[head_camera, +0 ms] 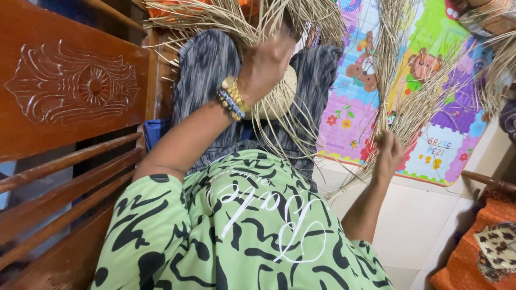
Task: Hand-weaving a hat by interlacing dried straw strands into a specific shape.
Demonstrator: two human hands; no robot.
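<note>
L hand [271, 62] up high, pressed on the woven straw piece [279, 96] over the lap, fingers buried in loose strands; grip can't be told. R hand [388, 153] out to the side, fingers shut round a bundle of straw [395, 80] fanning up w/ the colourful play mat [430, 134] behind. Carved wooden bench [70, 96] at left.

A carved wooden bench [75, 86] stood left of the hands. Behind them hung a bright play mat [435, 107] with cartoon animals, spread over pale floor tiles [414, 225]. An orange cloth [473, 252] with a patterned patch lay low at the right, under a wooden armrest [489, 182].
</note>
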